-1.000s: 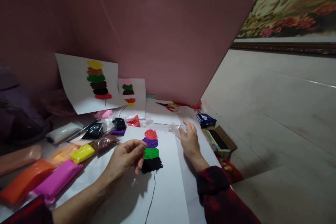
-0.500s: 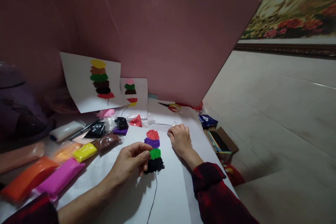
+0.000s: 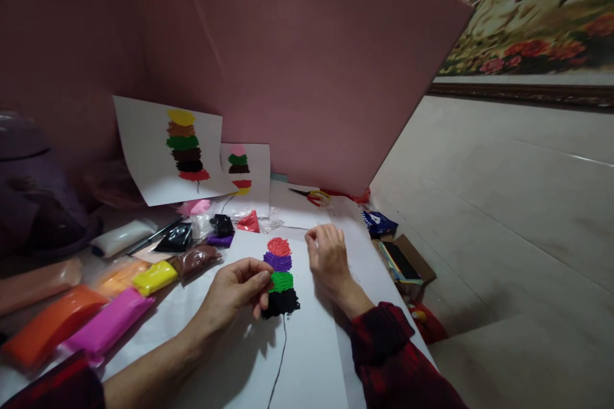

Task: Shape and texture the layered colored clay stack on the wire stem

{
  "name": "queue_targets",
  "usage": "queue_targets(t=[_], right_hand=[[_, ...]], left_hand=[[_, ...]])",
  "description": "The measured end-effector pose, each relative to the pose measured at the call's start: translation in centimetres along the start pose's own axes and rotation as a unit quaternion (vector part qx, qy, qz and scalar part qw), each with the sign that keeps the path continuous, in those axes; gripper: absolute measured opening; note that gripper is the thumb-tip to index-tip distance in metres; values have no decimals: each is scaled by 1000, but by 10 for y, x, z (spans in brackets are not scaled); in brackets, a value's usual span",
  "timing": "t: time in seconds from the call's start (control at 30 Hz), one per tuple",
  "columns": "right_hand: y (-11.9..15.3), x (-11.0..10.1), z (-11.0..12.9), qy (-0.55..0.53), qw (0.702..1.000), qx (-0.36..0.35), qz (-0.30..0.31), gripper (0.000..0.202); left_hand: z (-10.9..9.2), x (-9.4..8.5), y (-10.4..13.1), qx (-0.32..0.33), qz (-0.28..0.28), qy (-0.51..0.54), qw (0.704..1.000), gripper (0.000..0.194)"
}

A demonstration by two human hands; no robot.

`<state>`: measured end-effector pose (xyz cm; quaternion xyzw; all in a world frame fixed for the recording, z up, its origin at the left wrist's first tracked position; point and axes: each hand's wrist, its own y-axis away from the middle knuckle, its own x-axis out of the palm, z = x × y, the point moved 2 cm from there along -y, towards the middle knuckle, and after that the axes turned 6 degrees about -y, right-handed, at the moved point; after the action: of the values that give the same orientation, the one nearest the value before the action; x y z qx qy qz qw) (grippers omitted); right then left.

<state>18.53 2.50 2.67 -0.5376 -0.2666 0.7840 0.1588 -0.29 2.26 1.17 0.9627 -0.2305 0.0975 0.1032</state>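
A white sheet (image 3: 311, 358) lies in front of me with a stack of coloured clay patches: red (image 3: 279, 246), purple (image 3: 278, 261), green (image 3: 282, 281) and black (image 3: 284, 301). From the black patch a thin dark line (image 3: 281, 358) runs down the paper. My left hand (image 3: 237, 287) is closed in a pinch at the left edge of the green patch; whatever is between thumb and forefinger is too small to make out. Beside the red patch, to its right, my right hand (image 3: 330, 259) has its fingers curled together, and their tips are partly hidden.
Bags of clay, among them magenta (image 3: 111, 326), orange (image 3: 55, 326), yellow (image 3: 155, 278) and brown (image 3: 199, 262), crowd the left side. Two similar pictures (image 3: 137, 160) lean at the back near scissors (image 3: 316, 197). A box (image 3: 412, 259) sits beyond the right edge.
My right hand has shifted slightly, its fingers a little more upright. The left hand keeps its pinch and has moved very slightly left.
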Motion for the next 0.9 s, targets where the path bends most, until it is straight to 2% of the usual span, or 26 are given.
queue_targets(t=[0.1, 0.23, 0.37, 0.6, 0.8, 0.9], right_hand=[[15, -12, 35, -129, 985, -108, -28, 15], [28, -15, 60, -197, 968, -152, -16, 11], [30, -17, 62, -259, 956, -135, -5, 11], [30, -25, 64, -335, 935, -117, 23, 15], [30, -23, 65, -346, 933, -103, -3, 9], [30, -22, 63, -372, 925, -78, -14, 9]], left_hand=[[0, 1, 1, -8, 15, 5, 1000, 43], [-4, 5, 5, 2, 23, 8, 1000, 46], [-6, 9, 7, 15, 44, 14, 999, 49], [-2, 4, 4, 43, 49, 38, 997, 45], [-4, 5, 8, 77, 40, 29, 996, 36], [-8, 8, 9, 66, 38, 34, 997, 40]])
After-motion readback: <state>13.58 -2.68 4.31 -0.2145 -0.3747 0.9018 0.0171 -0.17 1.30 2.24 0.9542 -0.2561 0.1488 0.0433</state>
